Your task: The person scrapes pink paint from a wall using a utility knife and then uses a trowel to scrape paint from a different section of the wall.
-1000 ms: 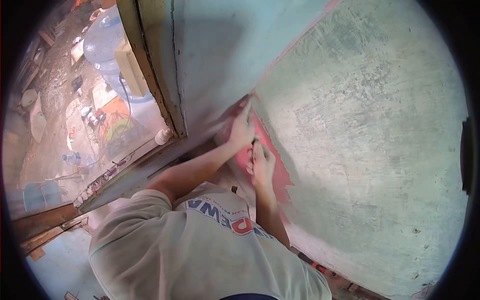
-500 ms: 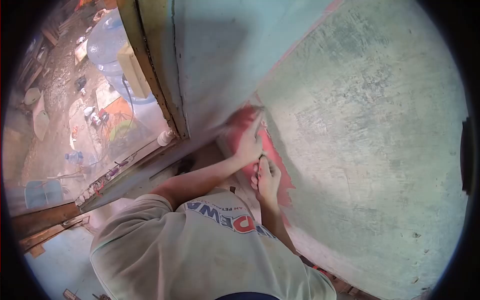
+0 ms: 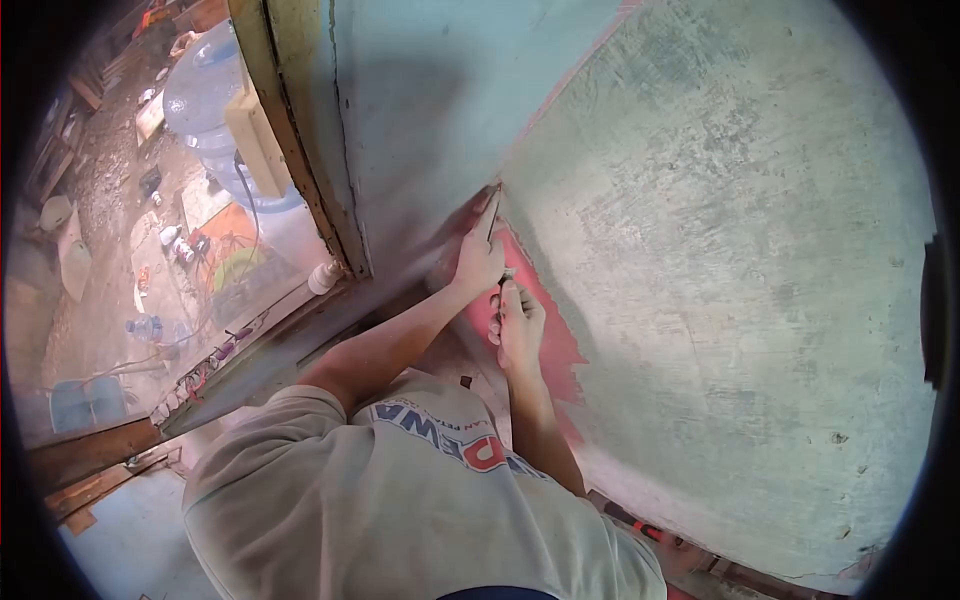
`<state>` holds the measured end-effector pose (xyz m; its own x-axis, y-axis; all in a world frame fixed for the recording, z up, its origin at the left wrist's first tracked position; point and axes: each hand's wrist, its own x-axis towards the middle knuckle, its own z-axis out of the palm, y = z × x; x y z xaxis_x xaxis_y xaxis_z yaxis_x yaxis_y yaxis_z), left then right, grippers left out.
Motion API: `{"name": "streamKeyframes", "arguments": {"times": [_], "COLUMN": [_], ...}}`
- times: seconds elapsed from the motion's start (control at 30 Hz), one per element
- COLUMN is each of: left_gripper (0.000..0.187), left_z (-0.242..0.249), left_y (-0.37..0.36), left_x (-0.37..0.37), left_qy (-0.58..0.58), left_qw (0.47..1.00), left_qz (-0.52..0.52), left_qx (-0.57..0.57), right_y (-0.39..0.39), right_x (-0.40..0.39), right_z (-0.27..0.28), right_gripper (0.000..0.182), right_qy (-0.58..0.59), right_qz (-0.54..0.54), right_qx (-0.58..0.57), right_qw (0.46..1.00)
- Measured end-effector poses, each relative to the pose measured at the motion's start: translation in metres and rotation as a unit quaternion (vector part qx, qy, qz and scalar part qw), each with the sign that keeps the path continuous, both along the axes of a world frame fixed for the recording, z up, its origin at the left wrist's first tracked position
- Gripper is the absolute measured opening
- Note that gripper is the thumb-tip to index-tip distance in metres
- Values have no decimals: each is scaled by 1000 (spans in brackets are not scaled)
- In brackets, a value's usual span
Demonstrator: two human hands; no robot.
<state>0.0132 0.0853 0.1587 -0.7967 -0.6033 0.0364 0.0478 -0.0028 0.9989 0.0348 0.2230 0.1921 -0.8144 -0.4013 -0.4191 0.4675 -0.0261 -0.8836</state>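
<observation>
My left hand [image 3: 481, 258] reaches up into the corner where the blue wall [image 3: 420, 130] meets the patchy green wall [image 3: 690, 270]. Its fingers point up along the corner seam, pressed around a thin, flat, dark-edged piece that I cannot make out well. Just below, my right hand [image 3: 521, 325] is closed on the dark, narrow handle of a small tool [image 3: 502, 286]. A pale lump shows at that tool's upper end, close to the left hand's heel. Behind both hands lies a red-pink painted patch [image 3: 545, 320] with a ragged edge against the pale coating.
On the left, a window pane [image 3: 130, 330] in a worn wooden frame [image 3: 300, 150] looks onto a littered yard with a blue water bottle [image 3: 200, 100]. A small white knob-like fitting [image 3: 323, 278] sits at the frame's corner. A red and black object [image 3: 645, 527] lies low on the right.
My left hand has moved up and left along the corner, its fingertips now at the top of the red patch. The right hand has shifted up and left too, still gripping the small tool.
</observation>
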Motion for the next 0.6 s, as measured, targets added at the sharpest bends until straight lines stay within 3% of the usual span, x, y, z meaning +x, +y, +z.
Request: {"name": "streamKeyframes", "arguments": {"times": [0.07,0.13,0.17,0.23,0.33,0.4,0.47,0.5,0.6], "left_gripper": [75,79,79,80,82,80,78,79,80], "left_z": [11,-15,-23,-27,0,-30,-7,-3,-3], "left_y": [15,23,23,11,-13,-2,19,19,2], "left_x": [7,0,-1,-16,-12,-23,1,3,-7], "left_qy": [6,44,37,112,-49,44,77,65,60], "left_qw": [1000,984,982,979,998,996,986,995,998], "left_qz": [2,76,74,101,-4,32,26,2,9], "left_qx": [14,-158,-171,-140,48,-74,-144,-72,-30], "right_y": [10,18,15,5,-9,5,18,16,-2], "right_x": [9,10,10,1,-16,-8,3,3,-13], "right_z": [15,18,23,22,10,17,21,23,25], "right_gripper": [27,26,26,24,23,24,25,27,28], "right_qy": [-10,-23,-35,-42,-38,-42,-39,-37,-71], "right_qz": [-20,5,9,24,32,25,18,18,55], "right_qx": [7,15,15,3,-31,-10,18,41,10], "right_qw": [1000,1000,999,999,998,999,999,998,996]}}
